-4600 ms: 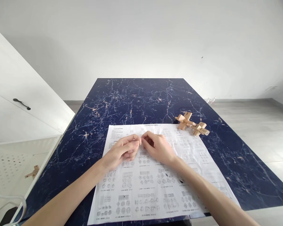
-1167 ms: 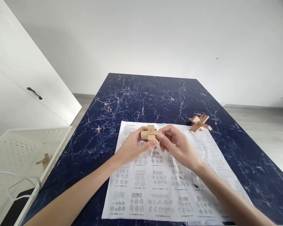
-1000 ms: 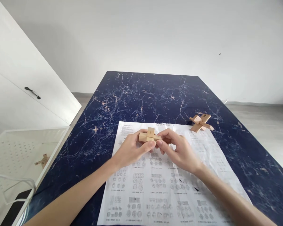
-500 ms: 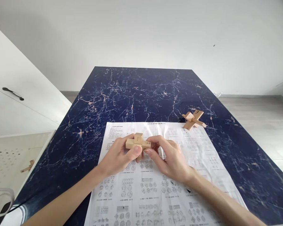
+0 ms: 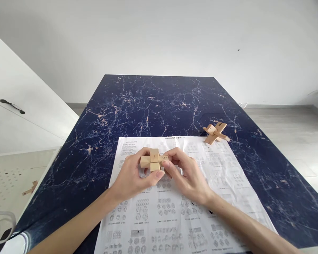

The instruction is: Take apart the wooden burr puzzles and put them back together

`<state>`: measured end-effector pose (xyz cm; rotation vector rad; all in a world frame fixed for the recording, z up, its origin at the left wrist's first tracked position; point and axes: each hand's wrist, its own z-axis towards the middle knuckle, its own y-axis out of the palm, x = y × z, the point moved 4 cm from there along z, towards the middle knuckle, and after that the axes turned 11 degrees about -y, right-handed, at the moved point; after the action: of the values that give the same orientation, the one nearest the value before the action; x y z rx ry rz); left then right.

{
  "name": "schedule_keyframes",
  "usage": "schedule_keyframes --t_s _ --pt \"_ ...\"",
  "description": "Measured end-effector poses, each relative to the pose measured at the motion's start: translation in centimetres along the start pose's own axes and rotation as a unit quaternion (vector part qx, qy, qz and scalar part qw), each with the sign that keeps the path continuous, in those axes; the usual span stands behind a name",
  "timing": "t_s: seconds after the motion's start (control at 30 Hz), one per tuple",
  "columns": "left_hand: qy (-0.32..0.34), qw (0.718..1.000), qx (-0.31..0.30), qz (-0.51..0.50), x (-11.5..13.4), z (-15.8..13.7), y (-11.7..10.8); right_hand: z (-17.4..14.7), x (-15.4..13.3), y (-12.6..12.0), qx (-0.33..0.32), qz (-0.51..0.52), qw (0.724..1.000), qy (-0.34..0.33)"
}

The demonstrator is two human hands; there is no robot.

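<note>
Between both hands is a pale wooden burr puzzle (image 5: 154, 157) made of interlocking bars, held above a printed sheet (image 5: 148, 225). My left hand (image 5: 134, 173) grips its left and near side, the thumb along the front edge. On the right end, where a dark handwritten mark shows, my right hand (image 5: 184, 173) pinches a bar between thumb and fingers. The fingers under the puzzle are mostly hidden. Another wooden cross-shaped puzzle (image 5: 215, 132), marked on one bar, rests at the sheet's far right corner.
A dark blue marble-patterned table (image 5: 153, 102) lies beneath the sheet, with a white wall behind it. To the left stand a white cabinet with a black handle (image 5: 12, 106) and a perforated surface holding a wooden piece (image 5: 30, 188). A clear tube (image 5: 5, 213) curves at lower left.
The held puzzle has tipped, so its top and a near block end now show more. My left thumb has shifted toward the right and nearer me. The view has moved slightly.
</note>
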<state>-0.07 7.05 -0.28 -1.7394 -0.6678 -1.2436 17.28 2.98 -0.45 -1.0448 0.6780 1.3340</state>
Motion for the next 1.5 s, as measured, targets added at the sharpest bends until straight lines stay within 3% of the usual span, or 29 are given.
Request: schedule_keyframes --t_s 0.13,0.23,0.4,0.6,0.73,0.83,1.23,1.5 --pt "0.027 0.999 0.029 0.024 0.1 -0.1 -0.2 0.0 0.1 0.2 0.000 0.036 0.999 0.029" --pt "0.026 0.999 0.018 0.010 0.0 0.0 -0.2 -0.1 -0.1 0.2 0.006 0.017 1.000 0.012" --pt "-0.006 0.996 -0.056 -0.073 -0.4 0.2 0.0 -0.2 -0.9 0.0 -0.002 -0.062 0.995 -0.072" --pt "-0.039 0.982 -0.133 -0.129 -0.5 0.2 0.4 -0.1 -1.3 -0.5 -0.022 -0.135 0.983 -0.124" --pt "-0.070 0.957 -0.214 -0.181 -0.7 0.2 1.1 0.2 -1.6 -0.8 -0.042 -0.166 0.966 -0.196" --pt "-0.097 0.937 -0.242 -0.232 -1.0 0.0 1.4 0.4 -1.7 -1.0 -0.045 -0.178 0.954 -0.236" --pt "-0.118 0.934 -0.243 -0.235 -1.3 0.0 1.6 0.0 -1.6 -0.7 -0.014 -0.152 0.968 -0.202" --pt "-0.126 0.917 -0.287 -0.245 -1.3 0.1 1.4 0.1 -1.8 -0.5 -0.010 -0.133 0.964 -0.230"
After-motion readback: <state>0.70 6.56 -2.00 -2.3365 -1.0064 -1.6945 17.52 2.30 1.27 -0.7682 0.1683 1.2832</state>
